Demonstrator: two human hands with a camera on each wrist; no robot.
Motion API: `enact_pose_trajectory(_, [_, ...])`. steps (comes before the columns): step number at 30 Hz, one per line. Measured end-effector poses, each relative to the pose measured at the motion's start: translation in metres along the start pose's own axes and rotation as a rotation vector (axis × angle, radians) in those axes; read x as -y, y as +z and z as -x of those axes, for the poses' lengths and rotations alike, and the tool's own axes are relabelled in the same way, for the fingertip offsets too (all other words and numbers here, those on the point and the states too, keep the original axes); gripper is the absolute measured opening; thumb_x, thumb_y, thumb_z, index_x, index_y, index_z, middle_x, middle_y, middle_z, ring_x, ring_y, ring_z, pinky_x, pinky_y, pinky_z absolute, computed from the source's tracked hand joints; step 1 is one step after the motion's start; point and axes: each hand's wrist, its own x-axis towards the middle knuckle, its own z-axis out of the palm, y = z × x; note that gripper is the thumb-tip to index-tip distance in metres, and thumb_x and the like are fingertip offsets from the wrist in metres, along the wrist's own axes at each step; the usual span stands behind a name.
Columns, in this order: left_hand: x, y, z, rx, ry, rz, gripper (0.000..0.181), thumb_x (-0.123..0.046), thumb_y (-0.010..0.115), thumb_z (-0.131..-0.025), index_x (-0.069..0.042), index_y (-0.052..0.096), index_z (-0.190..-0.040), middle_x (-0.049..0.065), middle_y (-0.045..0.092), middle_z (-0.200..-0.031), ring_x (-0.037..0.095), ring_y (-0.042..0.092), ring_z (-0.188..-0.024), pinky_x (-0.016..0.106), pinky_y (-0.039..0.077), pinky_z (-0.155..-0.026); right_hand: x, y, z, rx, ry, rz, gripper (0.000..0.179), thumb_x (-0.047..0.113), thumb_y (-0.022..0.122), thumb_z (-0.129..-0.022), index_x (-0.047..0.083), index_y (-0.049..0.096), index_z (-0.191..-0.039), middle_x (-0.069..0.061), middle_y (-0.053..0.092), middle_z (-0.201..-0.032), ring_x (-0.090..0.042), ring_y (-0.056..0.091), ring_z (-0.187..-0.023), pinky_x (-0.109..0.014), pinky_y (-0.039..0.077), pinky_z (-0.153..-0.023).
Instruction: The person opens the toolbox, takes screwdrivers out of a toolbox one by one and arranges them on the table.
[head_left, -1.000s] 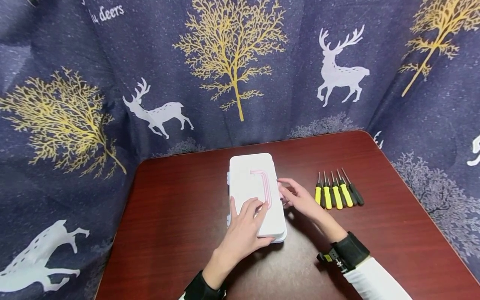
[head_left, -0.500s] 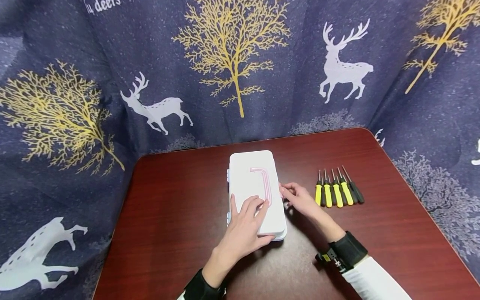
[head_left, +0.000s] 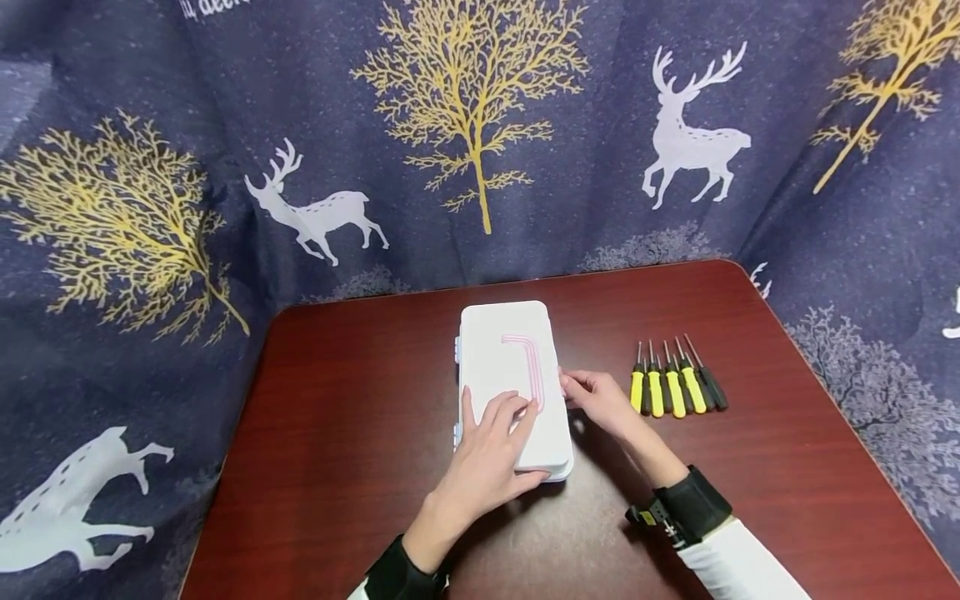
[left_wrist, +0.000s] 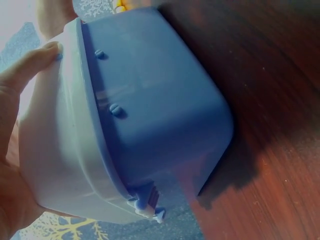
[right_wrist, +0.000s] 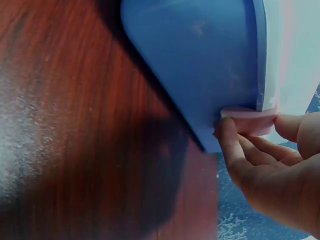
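Observation:
In the head view a white plastic storage box (head_left: 491,333) lies closed on the table, with a pink folding handle (head_left: 535,375) set into its lid. My left hand (head_left: 487,454) rests on the near half of the lid with fingers spread, the thumb at the near edge. The left wrist view shows the box's blue-shaded lower wall (left_wrist: 160,75) and the thumb on the lid's side. At the box's right side my right hand (head_left: 603,402) pinches a pink latch (right_wrist: 250,120), forefinger on its lower end and thumb on its upper end.
Right of the box several screwdrivers (head_left: 675,392) with yellow or black handles lie in a row on the dark red table (head_left: 360,400). Small hinges (head_left: 457,350) show along the box's left side. A deer-and-tree patterned cloth (head_left: 600,125) hangs behind the table.
My right fingers have drawn in from a looser pose and now pinch the latch. The left hand and box stay put; the head view has shifted slightly.

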Motion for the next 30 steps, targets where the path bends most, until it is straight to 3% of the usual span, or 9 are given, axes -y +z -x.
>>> enact_pose_trajectory(4, [0.001, -0.001, 0.0, 0.009, -0.006, 0.022, 0.091, -0.062, 0.087, -0.074, -0.013, 0.057, -0.145, 0.003, 0.055, -0.136, 0.025, 0.046, -0.137, 0.08, 0.032, -0.106, -0.001, -0.002, -0.001, 0.02, 0.014, -0.006, 0.041, 0.016, 0.055, -0.109, -0.019, 0.06, -0.129, -0.027, 0.074, -0.104, -0.032, 0.076, -0.086, -0.049, 0.062, -0.082])
enact_pose_trajectory(6, [0.001, -0.002, 0.002, -0.001, -0.01, 0.087, 0.092, -0.061, 0.087, -0.075, -0.014, 0.056, -0.147, 0.002, 0.055, -0.138, 0.026, 0.044, -0.14, 0.081, 0.03, -0.107, -0.002, -0.002, 0.0, 0.042, 0.029, -0.053, 0.042, 0.015, 0.054, -0.109, -0.02, 0.056, -0.132, -0.029, 0.073, -0.105, -0.032, 0.075, -0.087, -0.051, 0.061, -0.083])
enact_pose_trajectory(11, [0.01, -0.01, 0.008, -0.13, -0.038, 0.292, 0.09, -0.054, 0.092, -0.072, -0.014, 0.059, -0.145, 0.005, 0.058, -0.137, 0.031, 0.042, -0.143, 0.076, 0.027, -0.113, 0.001, -0.008, -0.004, 0.003, 0.045, -0.064, 0.044, 0.018, 0.057, -0.108, -0.016, 0.054, -0.136, -0.029, 0.071, -0.109, -0.034, 0.072, -0.091, -0.051, 0.061, -0.081])
enact_pose_trajectory(14, [0.022, -0.014, 0.019, -0.183, -0.09, 0.295, 0.093, -0.057, 0.092, -0.07, -0.012, 0.058, -0.144, 0.007, 0.056, -0.137, 0.029, 0.046, -0.136, 0.062, 0.032, -0.115, 0.009, -0.015, -0.017, -0.049, 0.028, -0.005, 0.044, 0.022, 0.059, -0.107, -0.01, 0.056, -0.137, -0.028, 0.07, -0.113, -0.038, 0.07, -0.091, -0.048, 0.061, -0.08])
enact_pose_trajectory(17, [0.036, -0.014, 0.034, -0.142, -0.17, 0.286, 0.104, -0.061, 0.091, -0.068, -0.013, 0.05, -0.151, 0.009, 0.05, -0.145, 0.028, 0.046, -0.134, 0.052, 0.036, -0.109, 0.019, -0.018, -0.041, -0.041, -0.011, 0.028, 0.048, 0.026, 0.059, -0.108, -0.007, 0.054, -0.141, -0.029, 0.067, -0.118, -0.04, 0.069, -0.09, -0.049, 0.061, -0.08])
enact_pose_trajectory(20, [0.045, -0.011, 0.047, -0.084, -0.239, 0.329, 0.111, -0.059, 0.092, -0.068, -0.014, 0.042, -0.157, 0.01, 0.044, -0.152, 0.029, 0.046, -0.136, 0.053, 0.038, -0.105, 0.029, -0.019, -0.066, -0.029, -0.05, 0.065, 0.051, 0.031, 0.059, -0.108, -0.004, 0.052, -0.145, -0.027, 0.064, -0.127, -0.035, 0.068, -0.091, -0.043, 0.061, -0.077])
enact_pose_trajectory(23, [0.049, -0.006, 0.054, -0.085, -0.277, 0.383, 0.109, -0.056, 0.093, -0.068, -0.016, 0.044, -0.156, 0.01, 0.043, -0.153, 0.029, 0.046, -0.135, 0.053, 0.041, -0.104, 0.037, -0.018, -0.083, -0.011, -0.076, 0.138, 0.053, 0.035, 0.057, -0.108, 0.002, 0.05, -0.149, -0.026, 0.06, -0.134, -0.035, 0.066, -0.091, -0.045, 0.059, -0.077])
enact_pose_trajectory(27, [0.057, -0.004, 0.059, -0.125, -0.313, 0.433, 0.106, -0.056, 0.095, -0.064, -0.018, 0.049, -0.152, 0.008, 0.045, -0.151, 0.027, 0.047, -0.134, 0.051, 0.042, -0.102, 0.047, -0.016, -0.093, 0.03, -0.097, 0.19, 0.051, 0.038, 0.056, -0.108, 0.01, 0.052, -0.15, -0.021, 0.057, -0.142, -0.034, 0.064, -0.095, -0.055, 0.058, -0.081])
enact_pose_trajectory(30, [0.065, 0.001, 0.059, -0.119, -0.347, 0.487, 0.105, -0.053, 0.097, -0.062, -0.02, 0.051, -0.151, 0.007, 0.048, -0.148, 0.027, 0.047, -0.132, 0.052, 0.04, -0.102, 0.044, -0.022, -0.089, 0.031, -0.068, 0.135, 0.049, 0.037, 0.058, -0.107, 0.01, 0.053, -0.148, -0.019, 0.06, -0.137, -0.029, 0.062, -0.091, -0.049, 0.058, -0.078])
